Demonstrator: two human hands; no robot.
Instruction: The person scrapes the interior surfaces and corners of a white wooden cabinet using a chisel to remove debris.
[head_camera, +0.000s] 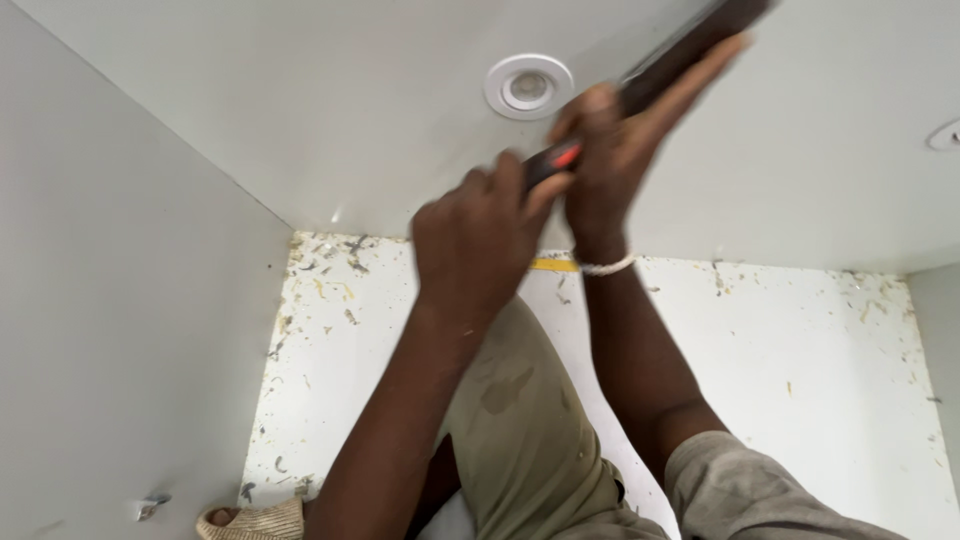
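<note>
A long dark tool (690, 40) with a black and red handle (556, 160) lies slanted against a white panel (300, 110). My left hand (478, 240) is closed around the handle end. Just above it, my right hand (615, 150), with a white band at the wrist, grips the tool higher up, its fingers stretched along the dark shaft. The tool's far end runs out of view at the top.
A round white recessed fitting (528, 87) sits in the panel left of the tool, and part of another (945, 135) shows at the right edge. Shavings litter the white board (800, 360) below. Also visible: my olive-trousered knee (520, 420), a sandalled foot (255, 520), a small metal bracket (150, 507).
</note>
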